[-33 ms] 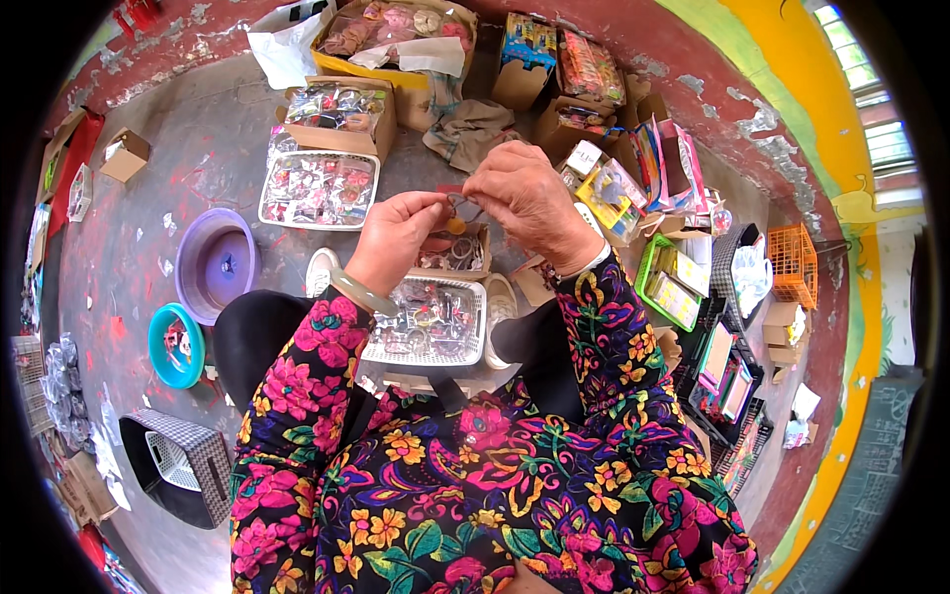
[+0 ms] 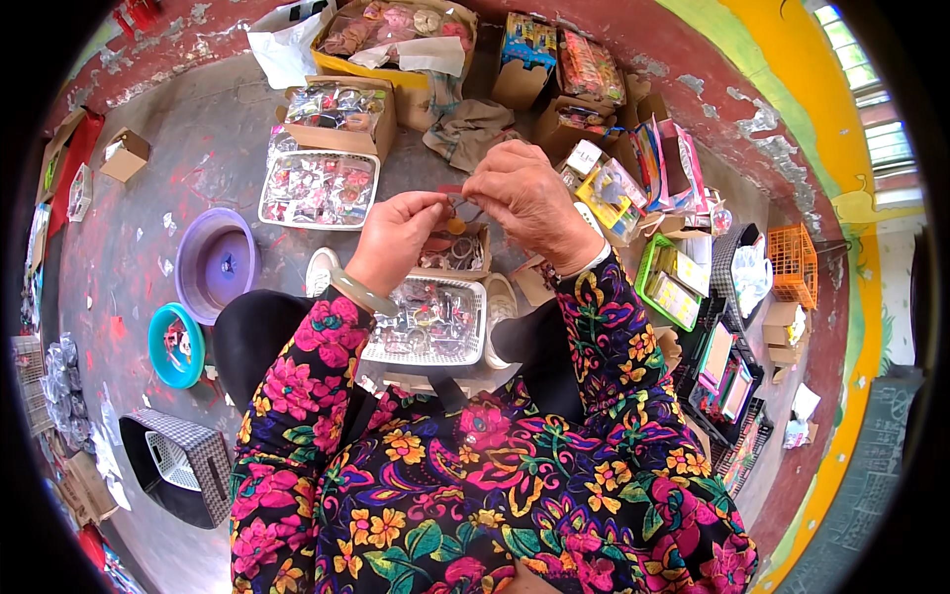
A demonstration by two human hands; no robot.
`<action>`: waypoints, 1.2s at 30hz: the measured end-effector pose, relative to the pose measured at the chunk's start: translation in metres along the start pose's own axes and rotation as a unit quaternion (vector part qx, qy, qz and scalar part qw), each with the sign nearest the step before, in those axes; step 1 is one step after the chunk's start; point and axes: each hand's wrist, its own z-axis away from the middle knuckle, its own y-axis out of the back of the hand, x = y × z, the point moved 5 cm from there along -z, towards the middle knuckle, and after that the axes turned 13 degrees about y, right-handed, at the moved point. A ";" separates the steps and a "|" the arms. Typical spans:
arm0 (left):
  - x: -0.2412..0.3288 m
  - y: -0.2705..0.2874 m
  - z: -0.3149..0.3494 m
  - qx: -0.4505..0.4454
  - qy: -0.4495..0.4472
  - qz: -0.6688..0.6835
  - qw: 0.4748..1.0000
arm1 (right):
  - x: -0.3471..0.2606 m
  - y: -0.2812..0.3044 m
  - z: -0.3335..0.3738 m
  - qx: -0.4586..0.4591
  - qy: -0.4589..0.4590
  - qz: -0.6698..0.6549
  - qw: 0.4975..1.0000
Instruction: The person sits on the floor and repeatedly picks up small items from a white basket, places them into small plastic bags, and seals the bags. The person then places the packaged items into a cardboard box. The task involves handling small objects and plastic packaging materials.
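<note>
My left hand (image 2: 391,233) and my right hand (image 2: 534,203) are raised close together in front of me, both with pinched fingertips. Between them they hold a small thin loop with a round yellow-orange piece (image 2: 456,226); it may be a hair tie, but it is too small to be sure. Below the hands is a cardboard box (image 2: 483,259) with ring-shaped items in it. Nearer to me, between my feet, a white basket (image 2: 481,327) holds many small clear-wrapped packets.
Beyond my left hand stand another white basket (image 2: 265,210) of packets and a filled cardboard box (image 2: 387,129). A purple basin (image 2: 185,262) and a turquoise basin (image 2: 154,342) lie at left. To the right are a green basket (image 2: 648,267), black crates (image 2: 708,307) and an orange crate (image 2: 792,262).
</note>
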 end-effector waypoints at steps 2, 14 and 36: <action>0.000 0.000 0.000 0.005 -0.021 -0.031 0.999 | -0.003 0.000 -0.002 -0.009 0.006 0.004 1.000; -0.003 -0.001 -0.002 -0.019 -0.052 -0.074 0.996 | -0.006 -0.015 0.002 -0.079 0.018 0.003 0.997; 0.008 0.003 0.005 0.004 -0.031 0.035 0.999 | 0.019 0.002 0.012 0.103 -0.103 -0.080 0.986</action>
